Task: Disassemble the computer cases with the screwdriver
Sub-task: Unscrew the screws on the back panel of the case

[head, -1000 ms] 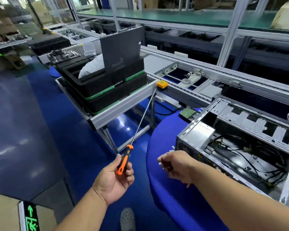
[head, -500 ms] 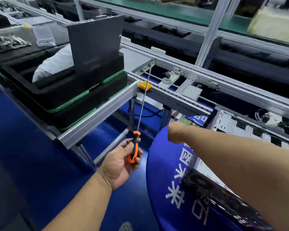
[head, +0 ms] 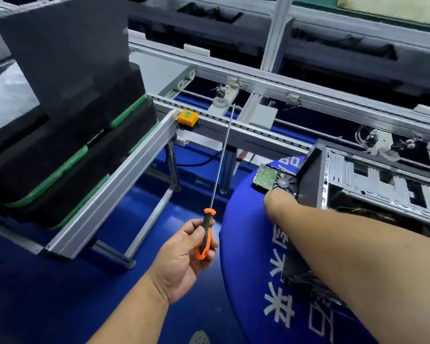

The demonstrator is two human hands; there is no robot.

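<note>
A round blue desk (head: 246, 244) stands by grey conveyor rails. The left hand (head: 184, 259) grips the long orange-handled screwdriver (head: 205, 240), pointing away. The right hand (head: 277, 201) reaches the open grey metal computer case (head: 372, 184); its fingers are hidden. Next, probably, find a screw.

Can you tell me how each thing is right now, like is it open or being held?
Screwdriver: held in the left hand, long shaft pointing up and away, tip touching nothing.
Right hand: stretched toward the hard drive; fingers hidden, so open or gripping cannot be told.
Hard drive: lying circuit-board side up on the blue table.
Computer case: side panel off, insides showing.
Orange button box: fixed on the conveyor rail, not pressed.
</note>
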